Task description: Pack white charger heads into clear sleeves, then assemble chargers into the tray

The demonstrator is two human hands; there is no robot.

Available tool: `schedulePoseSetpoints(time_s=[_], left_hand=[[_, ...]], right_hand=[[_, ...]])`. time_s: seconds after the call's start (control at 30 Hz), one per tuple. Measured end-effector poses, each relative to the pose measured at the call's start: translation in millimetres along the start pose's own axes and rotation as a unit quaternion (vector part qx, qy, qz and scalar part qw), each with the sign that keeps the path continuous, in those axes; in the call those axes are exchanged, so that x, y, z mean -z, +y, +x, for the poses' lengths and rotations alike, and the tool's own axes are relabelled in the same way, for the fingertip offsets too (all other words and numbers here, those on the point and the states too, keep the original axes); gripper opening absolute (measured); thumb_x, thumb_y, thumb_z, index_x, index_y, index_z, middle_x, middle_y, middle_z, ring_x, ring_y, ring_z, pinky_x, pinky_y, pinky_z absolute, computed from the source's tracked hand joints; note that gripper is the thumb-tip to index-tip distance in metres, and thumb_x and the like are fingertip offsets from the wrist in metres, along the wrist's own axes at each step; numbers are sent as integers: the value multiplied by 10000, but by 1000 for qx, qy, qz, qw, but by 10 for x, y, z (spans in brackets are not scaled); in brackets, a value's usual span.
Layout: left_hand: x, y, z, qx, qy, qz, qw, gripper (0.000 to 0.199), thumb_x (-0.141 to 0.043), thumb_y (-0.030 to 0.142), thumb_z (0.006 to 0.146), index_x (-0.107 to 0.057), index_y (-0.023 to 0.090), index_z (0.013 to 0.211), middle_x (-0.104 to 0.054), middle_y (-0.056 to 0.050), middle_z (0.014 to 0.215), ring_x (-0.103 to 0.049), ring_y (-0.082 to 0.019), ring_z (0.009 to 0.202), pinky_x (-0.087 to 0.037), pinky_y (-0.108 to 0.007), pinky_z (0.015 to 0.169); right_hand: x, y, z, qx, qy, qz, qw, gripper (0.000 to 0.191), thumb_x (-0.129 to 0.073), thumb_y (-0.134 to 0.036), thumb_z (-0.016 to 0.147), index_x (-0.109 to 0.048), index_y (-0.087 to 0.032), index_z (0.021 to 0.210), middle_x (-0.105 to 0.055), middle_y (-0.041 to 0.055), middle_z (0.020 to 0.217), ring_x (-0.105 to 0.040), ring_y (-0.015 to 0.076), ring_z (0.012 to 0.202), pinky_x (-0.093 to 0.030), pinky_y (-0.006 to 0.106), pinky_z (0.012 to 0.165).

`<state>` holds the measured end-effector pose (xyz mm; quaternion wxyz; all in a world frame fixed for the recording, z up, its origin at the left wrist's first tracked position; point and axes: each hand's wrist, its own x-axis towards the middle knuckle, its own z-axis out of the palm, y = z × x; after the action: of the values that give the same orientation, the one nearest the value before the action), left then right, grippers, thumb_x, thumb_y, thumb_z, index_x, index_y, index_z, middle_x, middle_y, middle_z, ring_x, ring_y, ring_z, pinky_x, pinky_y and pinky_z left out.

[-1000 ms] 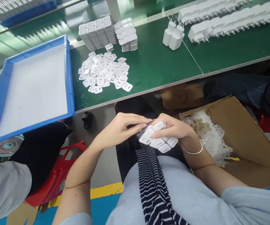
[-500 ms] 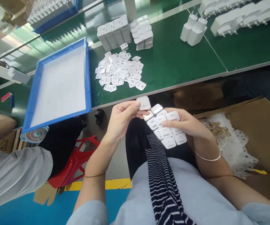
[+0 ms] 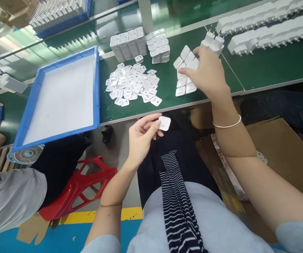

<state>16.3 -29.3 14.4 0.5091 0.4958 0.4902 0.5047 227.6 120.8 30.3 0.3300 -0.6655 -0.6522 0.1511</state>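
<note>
Between thumb and fingers, my left hand (image 3: 146,135) pinches a white rounded-square cover (image 3: 164,123) with a small slot, just below the table edge. My right hand (image 3: 209,70) reaches over the green table, thumb and fingers apart. Its thumb lies over a sheet of joined white covers (image 3: 184,81) resting on the tabletop. The fingertips are beside a pair of white plug adapters (image 3: 214,43); whether they touch these I cannot tell. Left of the sheet lies a loose pile of white slotted covers (image 3: 132,82).
Stacked cover sheets (image 3: 129,44) stand behind the pile. Rows of white adapters (image 3: 269,35) run along the right. A blue-rimmed tray (image 3: 96,88) overhangs the table edge at left. A person's sleeve (image 3: 11,193), a red stool (image 3: 80,189) and a cardboard box (image 3: 285,151) are lower down.
My right hand has moved from my lap up over the table, and the sheet of covers now lies there. My left hand still holds the single cover.
</note>
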Motion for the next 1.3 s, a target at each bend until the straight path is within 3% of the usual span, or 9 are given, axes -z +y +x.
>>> schedulePoseSetpoints(time_s=[0.13,0.23,0.33,0.47,0.6,0.7,0.83,1.1,1.3], left_hand=[[-80,-84,-119,-76,76,59,992,214,-686,296,868,-717,232,1070,-745,-2,785,-693,-120,653,-525,-219,552],[-112,-112,-206,-173,121,149,966,171,-637,245,904,-718,236,1054,-772,-16,961,-742,-157,829,-609,-277,740],[-104,-129,-258,-302,142,256,907,231,-609,162,913,-705,246,1106,-754,-16,1107,-737,-181,968,-615,-325,868],[-40,-182,-285,-407,125,356,832,293,-625,146,897,-686,262,1159,-721,-28,1198,-734,-204,994,-640,-328,828],[57,-263,-288,-400,80,357,840,277,-622,244,916,-674,291,1184,-716,-27,1202,-711,-237,1062,-634,-400,892],[117,-279,-277,-384,18,342,858,292,-636,304,909,-667,290,1199,-708,-31,1208,-668,-271,1150,-603,-469,959],[134,-245,-271,-385,-9,362,849,286,-651,322,896,-678,297,1180,-717,-27,1177,-651,-293,1175,-589,-507,974],[170,-233,-294,-409,-22,359,839,361,-675,296,877,-651,347,1234,-716,-17,1176,-667,-291,1148,-576,-509,994],[214,-188,-289,-468,-40,399,787,494,-717,212,833,-612,360,1292,-701,-15,1229,-696,-286,1092,-623,-460,934]], right_hand=[[-32,-84,-224,17,85,-84,993,596,-696,-364,862,-474,-106,1351,-451,215,1439,-348,370,1329,-270,573,1093],[35,-204,-728,71,134,68,986,204,-618,-307,912,-634,-179,1070,-616,143,1175,-501,295,1160,-362,497,1046],[93,-346,-1328,29,2,349,937,144,-570,-330,940,-649,-231,873,-624,35,780,-603,184,746,-507,338,715],[61,-446,-1788,-70,-158,544,821,86,-662,-294,879,-693,-218,855,-603,-11,602,-510,114,505,-390,242,444],[16,-436,-1813,-140,-185,636,736,70,-670,-262,859,-701,-200,859,-620,-25,575,-469,78,456,-356,199,404],[32,-412,-1789,-158,-237,658,697,81,-693,-254,833,-690,-174,824,-648,-17,586,-480,64,436,-371,181,390],[57,-393,-1811,-158,-254,663,687,104,-716,-254,816,-675,-170,770,-658,-15,592,-523,69,452,-413,173,394],[68,-378,-1834,-136,-240,650,708,88,-703,-242,844,-679,-172,797,-670,-13,617,-560,79,476,-471,183,424],[74,-371,-1837,-136,-241,650,708,93,-689,-226,858,-677,-176,781,-684,-9,629,-573,81,481,-485,185,437]])
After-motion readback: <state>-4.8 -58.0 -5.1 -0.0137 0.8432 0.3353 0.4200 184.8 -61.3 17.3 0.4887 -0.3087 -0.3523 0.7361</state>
